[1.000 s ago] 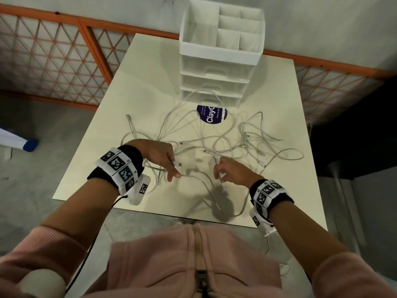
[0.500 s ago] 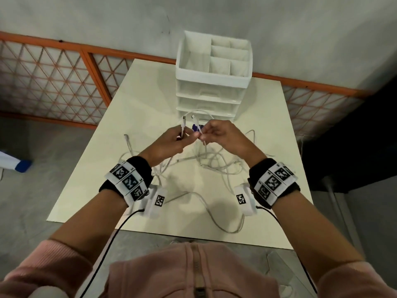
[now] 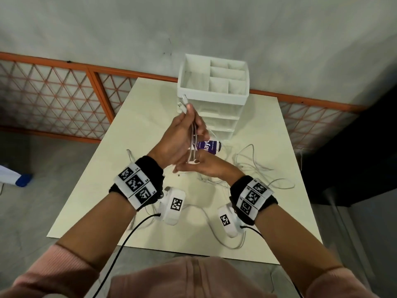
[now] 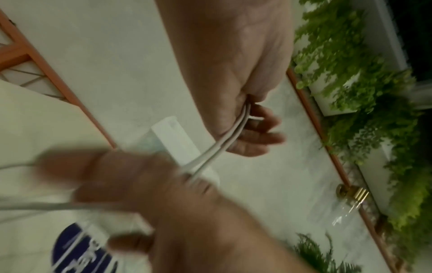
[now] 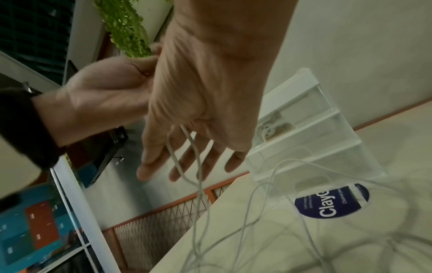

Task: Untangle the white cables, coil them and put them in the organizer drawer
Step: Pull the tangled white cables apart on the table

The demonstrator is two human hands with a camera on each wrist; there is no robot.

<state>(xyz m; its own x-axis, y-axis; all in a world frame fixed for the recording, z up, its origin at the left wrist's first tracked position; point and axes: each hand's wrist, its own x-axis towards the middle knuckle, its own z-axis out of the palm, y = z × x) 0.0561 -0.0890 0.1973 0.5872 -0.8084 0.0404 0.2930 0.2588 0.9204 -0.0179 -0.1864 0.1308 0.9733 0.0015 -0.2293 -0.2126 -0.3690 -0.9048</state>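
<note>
Round dark-blue sticker (image 5: pixel 332 201) on the table (image 3: pixel 137 160) before the organizer (image 3: pixel 212 97), white letters "Clay" readable then cut off, smaller lines beside them too blurred to read, black-and-white square code markers on the wristbands (image 3: pixel 135 183), no words legible there

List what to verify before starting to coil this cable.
1. Both ends held together: ok. Two plugs stick out above the left hand grip.
2. Second hand on the doubled white cable: ok. The right hand pinches it with the thumb just below the left.
3. Cable free of the others: not ok. Its strands run down into the tangle on the table.
4. Drawer open to receive the coil: not ok. The organizer drawers look closed.
5. Knots further along the held cable: cannot tell.
</note>
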